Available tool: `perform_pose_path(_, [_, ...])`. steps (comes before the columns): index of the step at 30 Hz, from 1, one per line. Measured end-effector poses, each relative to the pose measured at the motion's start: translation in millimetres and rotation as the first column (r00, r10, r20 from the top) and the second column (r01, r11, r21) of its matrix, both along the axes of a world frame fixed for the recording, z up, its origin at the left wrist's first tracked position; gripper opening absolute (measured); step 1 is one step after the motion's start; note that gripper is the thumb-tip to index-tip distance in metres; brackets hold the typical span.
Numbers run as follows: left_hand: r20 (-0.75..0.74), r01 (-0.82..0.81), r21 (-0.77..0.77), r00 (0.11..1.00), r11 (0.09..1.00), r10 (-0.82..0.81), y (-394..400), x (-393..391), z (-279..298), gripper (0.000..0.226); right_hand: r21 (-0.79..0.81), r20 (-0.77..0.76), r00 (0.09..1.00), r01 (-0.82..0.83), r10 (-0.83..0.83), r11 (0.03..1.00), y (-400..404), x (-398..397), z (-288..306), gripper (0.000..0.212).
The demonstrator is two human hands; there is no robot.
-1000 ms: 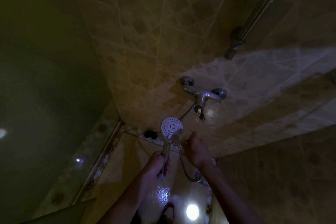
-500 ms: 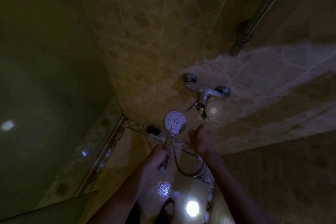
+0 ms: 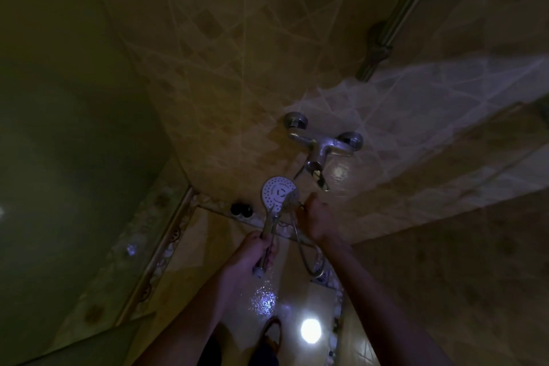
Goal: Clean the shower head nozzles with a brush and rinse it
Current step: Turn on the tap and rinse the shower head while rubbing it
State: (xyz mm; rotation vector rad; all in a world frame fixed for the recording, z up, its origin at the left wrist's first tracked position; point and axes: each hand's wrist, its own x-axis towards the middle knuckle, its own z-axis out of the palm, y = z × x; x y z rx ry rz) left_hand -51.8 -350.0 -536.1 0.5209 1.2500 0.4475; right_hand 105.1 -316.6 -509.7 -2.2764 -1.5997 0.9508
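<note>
The round white shower head (image 3: 275,192) faces up toward me, its nozzle face lit. My left hand (image 3: 252,252) grips its chrome handle from below. My right hand (image 3: 316,217) holds a small brush (image 3: 290,200) whose bristle end lies against the right edge of the nozzle face. The brush is dim and partly blurred. The metal hose (image 3: 306,258) loops down between my two hands.
A chrome wall mixer tap (image 3: 322,145) sits just above my right hand. A vertical shower rail (image 3: 395,18) runs up the tiled wall at upper right. Two dark round objects (image 3: 241,209) lie in the floor corner. Wet floor glints below, beside my foot (image 3: 271,333).
The shower head and both hands have shifted slightly in view. My right hand has drawn closer to the head, and the brush now lies on its right edge.
</note>
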Motion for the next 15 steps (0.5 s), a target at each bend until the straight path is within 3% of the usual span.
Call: perform_pose_path(15, [0.027,0.089,0.007,0.996,0.996,-0.089,-1,-11,3,0.016,0.058,-0.059,0.994,0.091,-0.088,0.994,-28,-21,6,0.021])
